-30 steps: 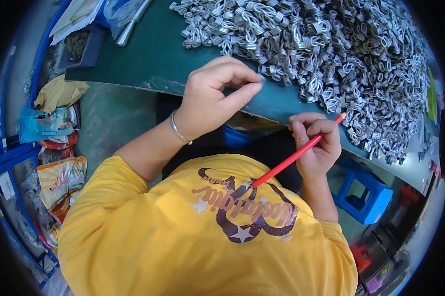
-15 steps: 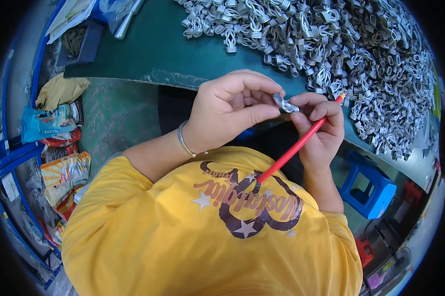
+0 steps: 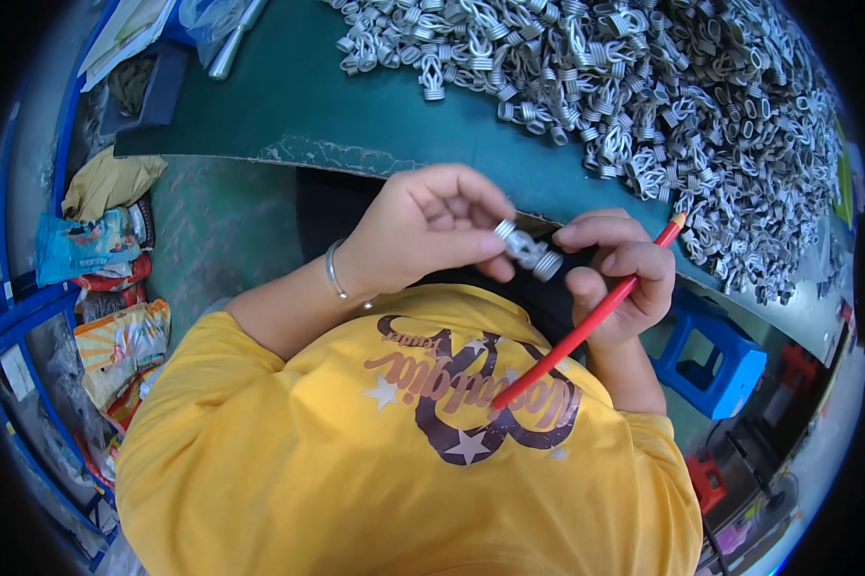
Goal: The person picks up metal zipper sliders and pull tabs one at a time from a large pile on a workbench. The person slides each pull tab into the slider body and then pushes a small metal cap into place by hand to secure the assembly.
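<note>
My left hand (image 3: 432, 226), with a bangle on its wrist, pinches one end of a small silver metal fitting (image 3: 528, 252) between thumb and fingers. The fitting has ribbed ends and a twisted, looped middle, and it hangs in front of the table edge. Close by on its right, my right hand (image 3: 629, 278) is curled round a red pencil (image 3: 578, 331). The pencil slants from its sharpened wooden end, above the knuckles, down to the front of my yellow shirt. A small gap parts my right fingertips from the fitting.
A large heap of similar silver fittings (image 3: 634, 96) covers the far right of the green table (image 3: 288, 96). At the back left stands a grey-blue bin (image 3: 149, 91) beside papers. Plastic bags (image 3: 120, 341) crowd a blue rack at left. A blue stool (image 3: 710, 355) stands at right.
My right fingertips have come off the fitting and drawn apart from it. The left hand has moved slightly left and lower with the fitting, which now shows both ribbed ends.
</note>
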`<action>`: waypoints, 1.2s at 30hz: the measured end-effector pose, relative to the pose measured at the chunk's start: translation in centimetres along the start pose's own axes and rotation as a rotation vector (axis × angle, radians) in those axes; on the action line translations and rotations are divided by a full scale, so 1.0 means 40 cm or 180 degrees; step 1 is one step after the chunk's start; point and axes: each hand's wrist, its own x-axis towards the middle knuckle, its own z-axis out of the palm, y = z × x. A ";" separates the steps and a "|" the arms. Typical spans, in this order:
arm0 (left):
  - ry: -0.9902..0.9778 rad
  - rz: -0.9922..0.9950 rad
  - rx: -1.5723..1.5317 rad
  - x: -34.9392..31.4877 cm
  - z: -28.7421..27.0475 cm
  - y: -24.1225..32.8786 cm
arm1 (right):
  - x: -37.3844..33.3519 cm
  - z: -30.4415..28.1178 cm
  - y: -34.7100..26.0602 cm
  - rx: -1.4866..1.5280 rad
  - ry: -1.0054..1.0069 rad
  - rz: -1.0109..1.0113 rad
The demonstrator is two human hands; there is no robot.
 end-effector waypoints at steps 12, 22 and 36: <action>0.0122 -0.0381 0.2473 -0.002 -0.060 -0.097 | 0.070 -0.052 0.057 -0.2736 0.0197 -0.0092; -0.0259 0.0117 0.1829 -0.001 -0.021 -0.019 | 0.035 -0.051 0.028 -0.0871 0.1074 0.0499; 0.0239 0.0586 0.0677 0.074 0.039 -0.022 | -0.010 -0.018 0.029 0.0308 0.0488 0.0857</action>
